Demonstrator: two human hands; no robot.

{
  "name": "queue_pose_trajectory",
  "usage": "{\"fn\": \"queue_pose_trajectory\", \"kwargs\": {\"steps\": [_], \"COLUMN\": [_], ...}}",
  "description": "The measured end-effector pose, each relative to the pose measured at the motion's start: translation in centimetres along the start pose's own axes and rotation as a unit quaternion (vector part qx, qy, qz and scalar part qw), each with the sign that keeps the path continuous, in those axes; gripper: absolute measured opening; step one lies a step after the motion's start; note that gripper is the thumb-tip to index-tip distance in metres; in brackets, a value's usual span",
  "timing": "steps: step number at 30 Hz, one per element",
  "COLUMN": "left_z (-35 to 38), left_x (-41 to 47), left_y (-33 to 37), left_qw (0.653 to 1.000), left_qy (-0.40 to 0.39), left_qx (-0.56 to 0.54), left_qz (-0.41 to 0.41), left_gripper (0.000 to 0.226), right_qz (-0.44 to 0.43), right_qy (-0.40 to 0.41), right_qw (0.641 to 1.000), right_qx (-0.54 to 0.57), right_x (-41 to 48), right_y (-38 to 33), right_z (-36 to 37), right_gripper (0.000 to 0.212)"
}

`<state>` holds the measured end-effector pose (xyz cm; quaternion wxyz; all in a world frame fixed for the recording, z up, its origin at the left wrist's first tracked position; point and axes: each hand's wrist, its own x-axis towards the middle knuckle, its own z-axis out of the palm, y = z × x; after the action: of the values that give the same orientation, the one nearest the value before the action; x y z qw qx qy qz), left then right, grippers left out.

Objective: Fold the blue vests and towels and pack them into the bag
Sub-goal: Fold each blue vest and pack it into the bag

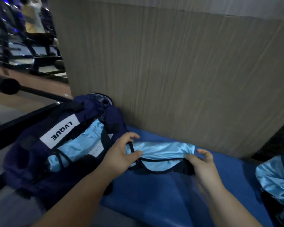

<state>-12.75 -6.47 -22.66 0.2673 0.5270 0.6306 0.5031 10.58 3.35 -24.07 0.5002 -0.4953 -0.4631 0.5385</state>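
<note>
In the head view, just in front of the tall brown panel (170, 71), a folded light-blue vest (161, 154) with dark trim is stretched between the two hands. They are held apart, each clamped on one end. The left hand (121, 154) pinches the end nearer the bag, thumb over the dark edging, and the right hand (202, 163) grips the far end with curled fingers. Holding both ends probably keeps the slippery, shiny cloth from sliding out of its fold while it is carried. The vest sits over a deep blue sheet (162, 194) spread across the surface; I cannot tell whether that sheet is one of the towels. The navy bag (31, 161) lies just to the left, on its side with its mouth gaping toward the hands, so the bundle can probably go in sideways. Light-blue cloth (75, 145) already shows inside it, so the packing looks partly done. Another light-blue vest (275, 182) lies crumpled at the right edge, well away from the bag and apparently not yet folded.
</note>
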Motion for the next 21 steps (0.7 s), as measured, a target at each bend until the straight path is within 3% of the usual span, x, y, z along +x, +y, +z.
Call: {"fn": "queue_pose_trajectory", "kwargs": {"steps": [4,10,13,16,21], "left_z": [-4.6,-11.4,-13.2,-14.1,-15.0], "left_x": [-0.2,-0.5,-0.8,-1.1,-1.1], "left_y": [-0.3,-2.2,-2.8,-3.1,-3.7], "left_qw": [0.994,0.97,0.949,0.925,0.913], "left_qy": [0.104,0.176,0.159,0.09,0.053], "left_qx": [0.032,0.115,0.199,0.299,0.338], "left_qz": [0.0,-0.12,-0.185,-0.217,-0.221], "left_gripper": [0.035,0.038,0.049,0.05,0.048], "right_qz": [-0.068,-0.175,-0.222,-0.234,-0.237], "right_qy": [-0.034,-0.111,-0.147,-0.192,-0.227], "right_qw": [0.997,0.962,0.931,0.887,0.817], "right_qx": [-0.016,-0.179,-0.252,-0.348,-0.473], "right_x": [1.0,1.8,1.8,1.4,2.0], "right_y": [-2.4,-3.9,-3.1,-2.0,-0.1], "right_z": [7.1,18.1,22.5,25.6,28.2], "right_gripper": [0.04,0.037,0.026,0.012,0.012]}}
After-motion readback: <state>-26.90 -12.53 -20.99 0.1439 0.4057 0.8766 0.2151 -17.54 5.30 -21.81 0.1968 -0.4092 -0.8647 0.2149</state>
